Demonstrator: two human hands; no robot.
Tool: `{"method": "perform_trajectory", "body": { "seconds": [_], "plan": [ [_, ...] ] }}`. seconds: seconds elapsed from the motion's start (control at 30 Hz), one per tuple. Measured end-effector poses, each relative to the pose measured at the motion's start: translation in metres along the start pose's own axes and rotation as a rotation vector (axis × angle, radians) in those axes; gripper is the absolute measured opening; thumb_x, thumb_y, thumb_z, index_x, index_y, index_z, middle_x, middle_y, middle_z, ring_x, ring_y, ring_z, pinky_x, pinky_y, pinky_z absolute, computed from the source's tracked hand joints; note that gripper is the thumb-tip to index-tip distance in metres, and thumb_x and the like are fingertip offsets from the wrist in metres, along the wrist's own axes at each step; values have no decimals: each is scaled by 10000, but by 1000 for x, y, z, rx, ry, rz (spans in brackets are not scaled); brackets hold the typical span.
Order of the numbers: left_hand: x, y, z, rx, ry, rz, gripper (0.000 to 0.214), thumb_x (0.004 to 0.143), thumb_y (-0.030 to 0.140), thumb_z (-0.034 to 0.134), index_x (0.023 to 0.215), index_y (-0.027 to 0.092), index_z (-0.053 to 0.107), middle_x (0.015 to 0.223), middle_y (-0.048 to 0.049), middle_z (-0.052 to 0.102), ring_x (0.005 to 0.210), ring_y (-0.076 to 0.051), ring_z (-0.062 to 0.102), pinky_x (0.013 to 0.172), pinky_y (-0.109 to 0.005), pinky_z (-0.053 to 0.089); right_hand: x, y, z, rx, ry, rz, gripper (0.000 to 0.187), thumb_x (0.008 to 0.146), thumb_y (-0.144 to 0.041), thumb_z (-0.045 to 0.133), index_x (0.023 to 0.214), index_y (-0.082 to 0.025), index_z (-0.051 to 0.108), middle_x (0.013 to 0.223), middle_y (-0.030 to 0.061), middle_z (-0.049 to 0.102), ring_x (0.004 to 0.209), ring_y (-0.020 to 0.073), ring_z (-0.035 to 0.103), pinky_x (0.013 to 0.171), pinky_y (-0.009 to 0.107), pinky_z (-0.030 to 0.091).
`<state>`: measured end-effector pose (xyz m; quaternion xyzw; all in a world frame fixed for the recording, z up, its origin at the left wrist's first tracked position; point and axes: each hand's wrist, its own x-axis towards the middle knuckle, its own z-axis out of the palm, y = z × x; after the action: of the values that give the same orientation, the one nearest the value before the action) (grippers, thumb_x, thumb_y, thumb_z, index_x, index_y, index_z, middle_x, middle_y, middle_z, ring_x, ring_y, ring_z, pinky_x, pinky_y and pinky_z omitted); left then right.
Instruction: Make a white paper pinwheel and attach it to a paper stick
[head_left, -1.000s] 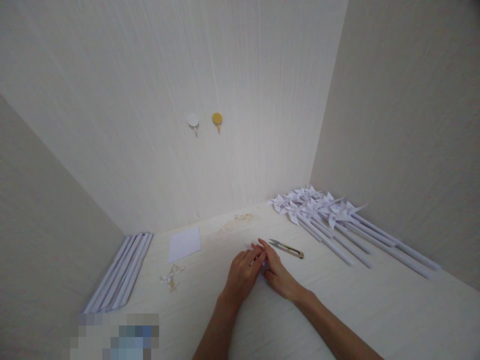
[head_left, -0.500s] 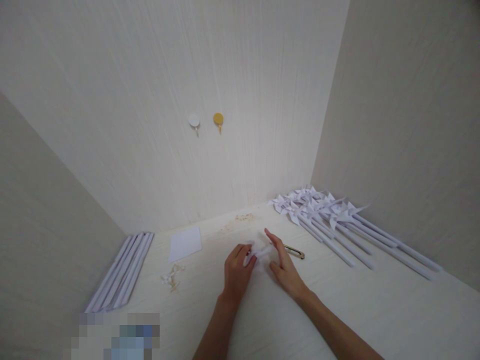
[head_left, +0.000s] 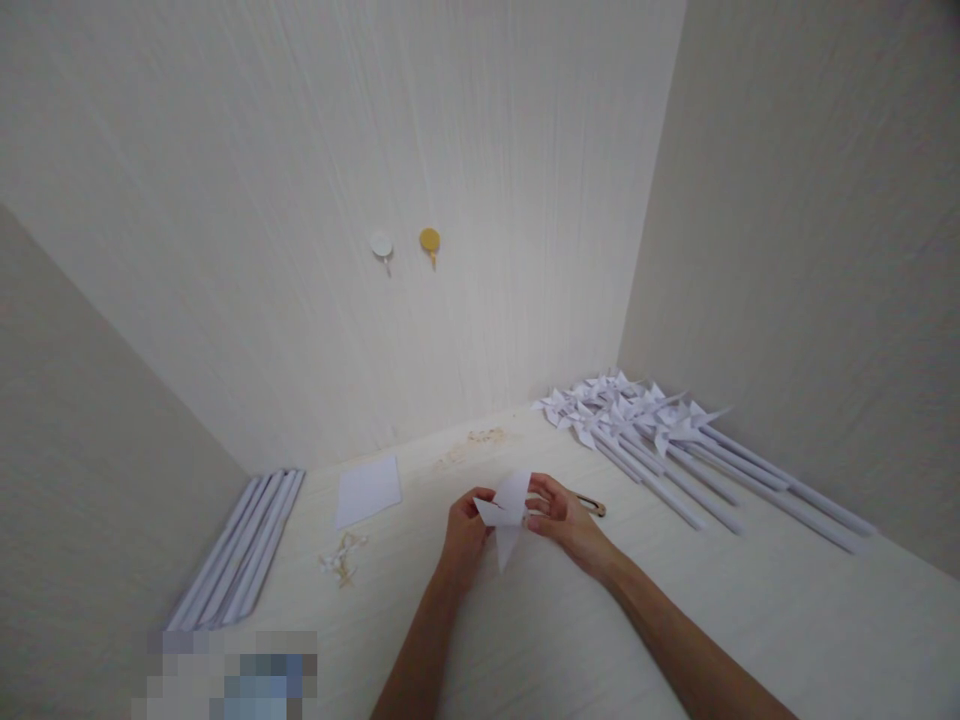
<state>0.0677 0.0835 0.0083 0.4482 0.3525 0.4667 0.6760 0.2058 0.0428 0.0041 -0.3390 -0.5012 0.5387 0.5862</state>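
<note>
My left hand [head_left: 463, 535] and my right hand [head_left: 564, 518] hold up a small white cut paper piece [head_left: 505, 514] between them, just above the pale wooden table [head_left: 675, 610]. Both hands pinch it by its edges, and its pointed flaps hang loose. Thread snips [head_left: 592, 504] lie on the table right behind my right hand, partly hidden by it.
A pile of finished white paper pinwheels on rolled sticks [head_left: 660, 440] lies at the right by the wall. Rolled white paper sticks [head_left: 244, 550] lie at the left wall. A white paper square [head_left: 367, 490] and small scraps [head_left: 343, 555] rest left of my hands. Two hooks [head_left: 405, 245] are on the back wall.
The hands were pressing the paper flat on the table; they have lifted it and now hold it up, unfolded into pointed flaps.
</note>
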Motion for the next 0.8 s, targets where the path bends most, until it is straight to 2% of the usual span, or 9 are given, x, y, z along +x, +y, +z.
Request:
{"method": "perform_trajectory", "body": {
  "seconds": [0.13, 0.27, 0.5, 0.67, 0.8],
  "plan": [
    [3, -7, -3, 45, -38, -25, 112, 496, 91, 576, 595, 133, 549, 530, 26, 583, 479, -87, 513, 494, -196, 388, -1, -5, 5, 65, -43, 52, 341, 588, -234, 654, 906, -199, 535, 893, 36, 606, 804, 174, 570, 763, 340, 410],
    [4, -9, -4, 81, -37, -46, 129, 482, 90, 588, 601, 130, 562, 543, 15, 591, 506, -102, 528, 522, -213, 405, -1, -2, 5, 155, -22, 66, 297, 575, -209, 666, 858, -192, 575, 799, 14, 631, 753, 156, 583, 753, 311, 405],
    [4, -8, -3, 65, -20, -74, 117, 466, 103, 599, 579, 130, 581, 541, 3, 602, 521, -117, 541, 556, -230, 418, 1, 1, 1, 186, 35, 74, 292, 536, -210, 695, 808, -193, 591, 752, 2, 641, 699, 129, 577, 705, 273, 410],
    [2, -5, -4, 238, -10, -36, 146, 473, 92, 602, 615, 119, 625, 549, -17, 619, 511, -121, 534, 521, -218, 406, 0, 1, 0, 150, 40, 84, 252, 561, -174, 678, 798, -190, 593, 753, 3, 645, 702, 121, 576, 665, 240, 411],
    [0, 0, -3, 349, -34, 31, 149, 470, 91, 615, 615, 113, 642, 561, -24, 630, 515, -125, 535, 512, -213, 402, 0, -1, 2, 133, 29, 88, 257, 556, -153, 678, 798, -173, 592, 739, 13, 645, 740, 141, 579, 684, 257, 414]
  ]
}}
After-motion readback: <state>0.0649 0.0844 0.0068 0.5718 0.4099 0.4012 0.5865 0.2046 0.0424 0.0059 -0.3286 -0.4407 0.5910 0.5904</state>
